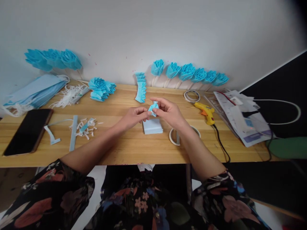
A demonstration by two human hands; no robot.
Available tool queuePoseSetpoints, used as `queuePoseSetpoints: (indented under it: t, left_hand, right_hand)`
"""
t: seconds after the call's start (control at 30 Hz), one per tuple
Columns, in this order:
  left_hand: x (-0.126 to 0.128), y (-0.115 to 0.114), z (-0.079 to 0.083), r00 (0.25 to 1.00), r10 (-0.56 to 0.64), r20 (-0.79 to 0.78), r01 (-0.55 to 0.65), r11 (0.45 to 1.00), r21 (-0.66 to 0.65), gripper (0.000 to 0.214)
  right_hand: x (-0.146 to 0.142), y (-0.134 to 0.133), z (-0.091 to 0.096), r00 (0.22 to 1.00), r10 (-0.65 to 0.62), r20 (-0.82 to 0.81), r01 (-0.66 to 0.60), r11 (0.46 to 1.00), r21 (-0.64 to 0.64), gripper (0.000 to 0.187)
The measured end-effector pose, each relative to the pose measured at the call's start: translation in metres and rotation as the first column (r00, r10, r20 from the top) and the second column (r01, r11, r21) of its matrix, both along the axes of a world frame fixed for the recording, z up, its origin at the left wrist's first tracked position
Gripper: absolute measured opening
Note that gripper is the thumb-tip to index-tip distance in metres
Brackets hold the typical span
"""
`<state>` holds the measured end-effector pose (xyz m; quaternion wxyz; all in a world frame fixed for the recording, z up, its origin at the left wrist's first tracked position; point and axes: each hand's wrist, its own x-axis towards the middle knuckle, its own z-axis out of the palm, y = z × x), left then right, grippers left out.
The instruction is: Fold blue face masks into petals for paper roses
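Observation:
Between the fingertips of both hands is a small folded piece of blue material (153, 108), held just above the table. My left hand (137, 116) pinches its left side with thumb and forefinger. My right hand (168, 111) grips it from the right, thumb in front and fingers behind. Directly beneath lies a stack of pale blue squares (153, 127). Behind the hands, a strip of overlapping blue petals (141, 88) lies near the wall. Partly under my right forearm is a roll of tape (174, 137).
Blue flowers on sticks (187, 72) lean on the wall; more flowers (100, 88) lie left. A yellow glue gun (205, 113) with a black cord is right, beside papers (247, 124). Leftward are face masks (35, 91), a phone (28, 131) and scraps (85, 128).

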<state>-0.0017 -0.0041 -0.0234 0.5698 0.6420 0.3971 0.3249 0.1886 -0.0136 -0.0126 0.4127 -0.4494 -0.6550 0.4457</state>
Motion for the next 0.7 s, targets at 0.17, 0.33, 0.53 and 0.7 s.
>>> queuePoseSetpoints:
  t: [0.17,0.33,0.53,0.7]
  left_hand:
    - [0.0,-0.001,-0.002,1.0,0.019,0.013,-0.018,1.0,-0.017,0.026]
    - [-0.001,0.0,-0.004,0.997,0.066,0.031,-0.066,0.998,-0.017,0.026]
    - [-0.001,-0.002,-0.002,0.995,0.099,0.01,-0.099,0.994,-0.041,0.025]
    - [-0.002,0.0,-0.005,0.996,0.092,-0.01,-0.092,0.994,-0.054,0.026]
  right_hand:
    - [-0.002,-0.003,0.001,0.999,-0.02,0.031,0.019,0.999,0.046,0.043]
    - [0.034,-0.005,0.02,0.958,-0.279,0.071,0.264,0.949,0.175,0.036]
    - [0.096,-0.018,0.005,0.827,-0.531,0.183,0.497,0.844,0.204,0.027]
    - [0.116,-0.025,-0.022,0.714,-0.545,0.44,0.477,0.838,0.264,0.019]
